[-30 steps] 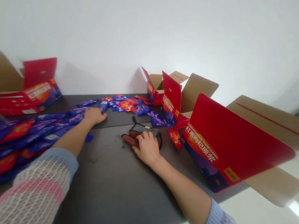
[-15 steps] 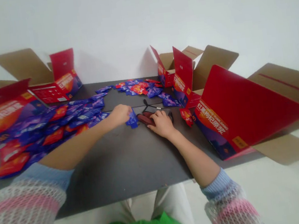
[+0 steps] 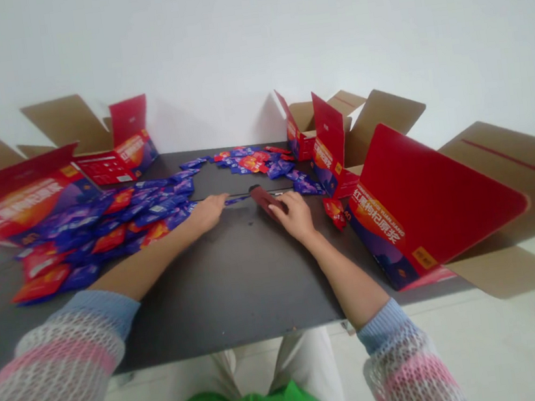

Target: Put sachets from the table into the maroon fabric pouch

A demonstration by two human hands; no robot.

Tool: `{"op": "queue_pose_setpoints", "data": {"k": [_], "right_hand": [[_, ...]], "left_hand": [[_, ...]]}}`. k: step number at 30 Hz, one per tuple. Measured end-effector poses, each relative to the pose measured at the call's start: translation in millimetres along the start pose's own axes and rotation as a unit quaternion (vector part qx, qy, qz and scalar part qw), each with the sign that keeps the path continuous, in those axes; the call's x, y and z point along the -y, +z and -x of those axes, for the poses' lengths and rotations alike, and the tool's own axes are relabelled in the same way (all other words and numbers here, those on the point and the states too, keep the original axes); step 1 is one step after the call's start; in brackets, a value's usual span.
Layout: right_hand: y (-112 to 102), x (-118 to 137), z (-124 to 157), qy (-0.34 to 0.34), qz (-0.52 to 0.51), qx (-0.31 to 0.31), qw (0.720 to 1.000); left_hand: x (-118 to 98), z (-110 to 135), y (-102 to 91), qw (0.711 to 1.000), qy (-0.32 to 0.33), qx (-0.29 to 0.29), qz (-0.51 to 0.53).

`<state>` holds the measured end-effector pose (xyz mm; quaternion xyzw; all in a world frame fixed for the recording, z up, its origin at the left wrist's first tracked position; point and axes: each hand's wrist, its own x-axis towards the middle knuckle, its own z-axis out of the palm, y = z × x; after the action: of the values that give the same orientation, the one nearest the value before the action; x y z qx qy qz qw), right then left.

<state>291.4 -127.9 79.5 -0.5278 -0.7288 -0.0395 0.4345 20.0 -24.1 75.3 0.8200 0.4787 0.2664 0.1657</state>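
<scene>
Packet (image 3: 238,200) is pinched by the left hand (image 3: 209,213), edge-on near the brown object (image 3: 268,204) that the right hand (image 3: 295,214) clasps, over the table (image 3: 238,276); a slack pinch could let it slip, perhaps towards the heap of packets (image 3: 125,220).

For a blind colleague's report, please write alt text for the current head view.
A person's left hand holds a blue packet edge-on and the right hand grips a brownish-red object over a dark table. Blue and red packets lie heaped on the left and spread at the back, with open red boxes on both sides.
</scene>
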Motion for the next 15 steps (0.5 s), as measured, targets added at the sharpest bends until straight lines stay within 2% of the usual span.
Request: {"op": "queue_pose_setpoints", "data": {"k": [2, 4, 7, 9, 13, 15], "right_hand": [[-2, 4, -2, -0.01, -0.025, -0.077, 0.997], [-5, 13, -1, -0.019, -0.041, -0.141, 0.989], [-9, 33, 6, -0.046, -0.06, -0.178, 0.981], [-7, 48, 14, -0.082, -0.067, -0.141, 0.984], [4, 65, 26, -0.14, -0.061, 0.044, 0.987], [10, 68, 28, -0.134, -0.055, 0.118, 0.982]], "left_hand": [[1, 7, -2.6, 0.995, -0.054, -0.038, 0.08], [-4, 15, -0.4, 0.977, -0.1, -0.052, 0.179], [-23, 28, 12.1, 0.933, -0.145, -0.021, 0.329], [-37, 36, 24.4, 0.892, -0.164, 0.001, 0.421], [-50, 51, 46.6, 0.791, -0.194, 0.016, 0.58], [-48, 58, 49.7, 0.761, -0.202, 0.022, 0.616]]}}
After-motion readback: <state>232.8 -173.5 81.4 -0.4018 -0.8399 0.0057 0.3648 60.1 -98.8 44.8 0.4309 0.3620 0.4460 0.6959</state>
